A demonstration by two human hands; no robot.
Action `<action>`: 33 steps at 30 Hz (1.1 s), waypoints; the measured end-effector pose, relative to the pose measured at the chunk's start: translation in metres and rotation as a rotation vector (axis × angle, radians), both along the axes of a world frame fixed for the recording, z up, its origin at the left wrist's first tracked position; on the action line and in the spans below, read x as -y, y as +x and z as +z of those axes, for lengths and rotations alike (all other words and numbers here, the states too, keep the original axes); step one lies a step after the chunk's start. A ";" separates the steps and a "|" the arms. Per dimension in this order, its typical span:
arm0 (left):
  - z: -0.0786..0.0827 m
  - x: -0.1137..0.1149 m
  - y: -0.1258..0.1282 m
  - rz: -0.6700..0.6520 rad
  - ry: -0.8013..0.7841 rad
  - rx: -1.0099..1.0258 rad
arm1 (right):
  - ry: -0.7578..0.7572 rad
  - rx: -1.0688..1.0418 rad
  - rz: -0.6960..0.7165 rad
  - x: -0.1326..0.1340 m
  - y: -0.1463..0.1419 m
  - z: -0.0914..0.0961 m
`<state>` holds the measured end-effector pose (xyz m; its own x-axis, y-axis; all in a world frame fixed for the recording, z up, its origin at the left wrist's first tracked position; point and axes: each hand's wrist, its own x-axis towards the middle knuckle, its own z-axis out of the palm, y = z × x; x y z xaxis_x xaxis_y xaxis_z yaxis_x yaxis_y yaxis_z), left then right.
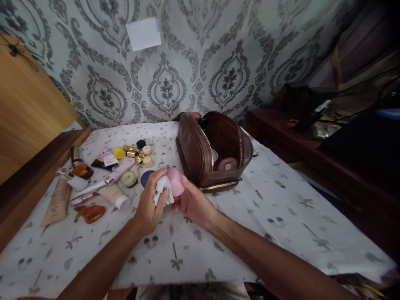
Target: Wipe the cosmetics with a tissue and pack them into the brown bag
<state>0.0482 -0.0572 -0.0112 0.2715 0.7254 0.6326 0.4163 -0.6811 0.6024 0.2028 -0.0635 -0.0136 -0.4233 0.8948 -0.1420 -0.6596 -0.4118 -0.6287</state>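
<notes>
My right hand (194,203) grips a small rounded pink container (176,180) above the patterned cloth. My left hand (150,204) pinches a crumpled white tissue (162,187) against the pink container's left side. Both hands hover just in front of an open brown leather toiletry bag (193,156), whose zip top gapes wide. Something pale sits inside the bag, partly hidden.
Several cosmetics lie at the left of the white printed tablecloth (250,216): tubes (115,195), small round pots (129,179), gold lipsticks (130,149), an orange case (91,213). A wooden cabinet (28,108) stands left, a dark shelf with cables (312,125) right.
</notes>
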 end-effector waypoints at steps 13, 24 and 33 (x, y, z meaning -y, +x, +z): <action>0.013 -0.001 0.001 0.059 -0.431 0.304 | 0.069 -0.053 0.112 0.002 0.004 -0.001; 0.019 0.004 0.000 -0.015 -0.286 0.170 | 0.298 0.372 -0.193 -0.002 -0.002 -0.005; 0.013 0.004 -0.005 -0.033 -0.001 0.011 | 0.632 0.936 -0.475 0.005 -0.001 -0.001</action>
<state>0.0432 -0.0609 0.0016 0.2883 0.7167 0.6351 0.3864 -0.6939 0.6076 0.2023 -0.0690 -0.0145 -0.0035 0.9542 0.2992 0.1524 0.2962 -0.9429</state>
